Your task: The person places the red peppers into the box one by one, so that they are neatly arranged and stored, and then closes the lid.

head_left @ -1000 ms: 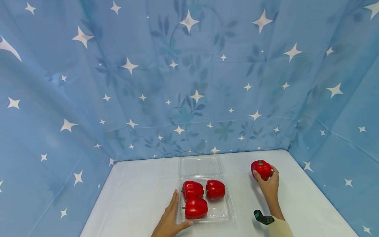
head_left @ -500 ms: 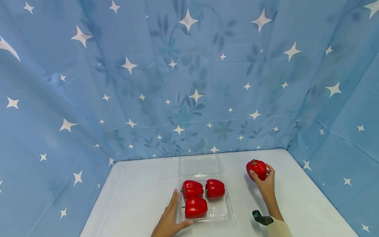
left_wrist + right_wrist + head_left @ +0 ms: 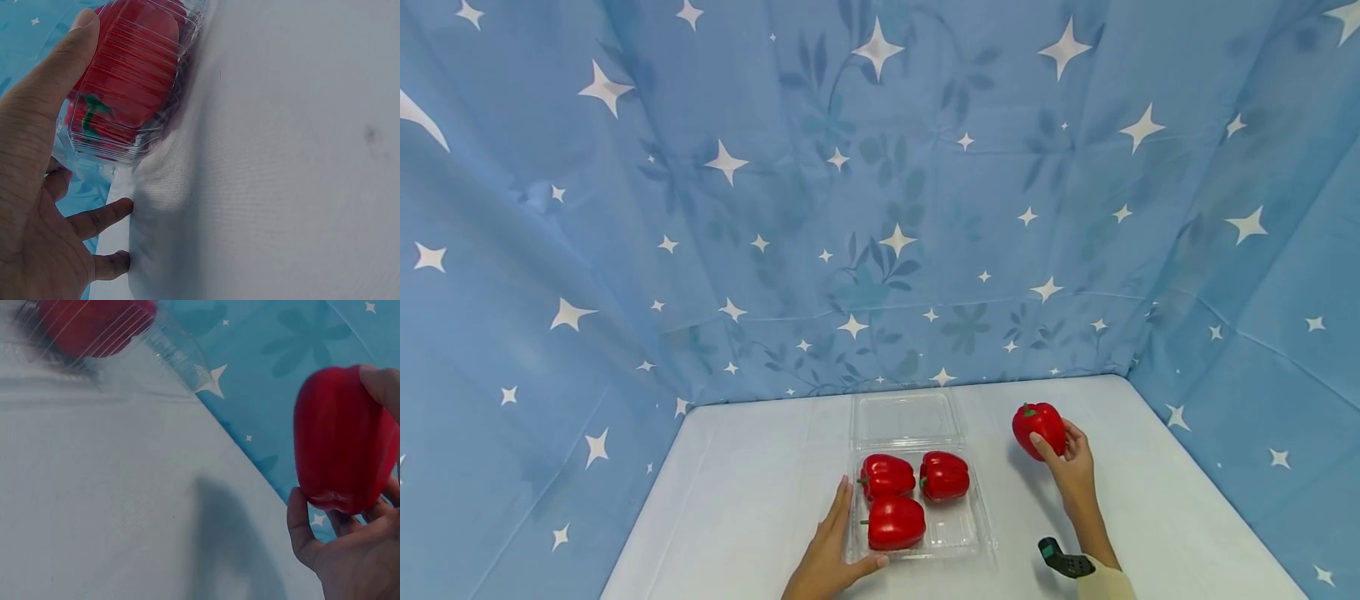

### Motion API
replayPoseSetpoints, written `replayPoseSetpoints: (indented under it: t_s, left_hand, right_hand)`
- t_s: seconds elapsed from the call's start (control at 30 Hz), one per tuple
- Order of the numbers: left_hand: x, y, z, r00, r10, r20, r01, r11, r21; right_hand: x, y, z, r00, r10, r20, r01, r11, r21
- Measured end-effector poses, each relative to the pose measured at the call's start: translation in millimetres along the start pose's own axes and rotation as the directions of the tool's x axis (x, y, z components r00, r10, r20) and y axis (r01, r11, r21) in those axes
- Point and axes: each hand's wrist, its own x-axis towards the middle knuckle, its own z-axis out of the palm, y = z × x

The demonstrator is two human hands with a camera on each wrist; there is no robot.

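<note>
The right hand (image 3: 1072, 468) grips a red bell pepper (image 3: 1039, 428) between its thumb and curled fingers, holding it above the right part of the white desk (image 3: 752, 483), where a shadow falls beneath. The pepper's green stem faces up, and it hangs well apart from the clear container (image 3: 953, 535), which stands to its left. A black device (image 3: 1066, 561) sits at the right wrist, next to a cream sleeve (image 3: 1105, 581).

The left hand (image 3: 830, 554) has hold of nothing; its fingers are extended and its thumb spread away from them. The fingers lie along the left side of the container, with the thumb by its near left corner.

Three more red peppers lie on their sides in the container: the far left pepper (image 3: 889, 477), the far right pepper (image 3: 946, 477) and the near pepper (image 3: 898, 525), their stems toward the left. The container's lid (image 3: 904, 418) is open, laid back on the desk at the far side.

Blue cloth (image 3: 790, 208) with white stars and leaf shapes hangs beyond the far edge and to the left and right.
</note>
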Motion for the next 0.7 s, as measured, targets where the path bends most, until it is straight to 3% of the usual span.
replayPoseSetpoints:
  t_s: [0.3,0.7]
  left_hand:
    - [-0.2,-1.9,0.0,1.0,0.022,-0.003,-0.022,1.0,0.005]
    - [0.3,-2.4,0.4,1.0,0.024,-0.009,-0.024,1.0,0.008]
  right_hand:
    - [-11.9,-12.7,2.8,0.99,-0.029,0.137,0.036,0.998,-0.043]
    - [-33.8,-21.1,10.8,0.944,-0.154,0.292,0.181,0.981,-0.066]
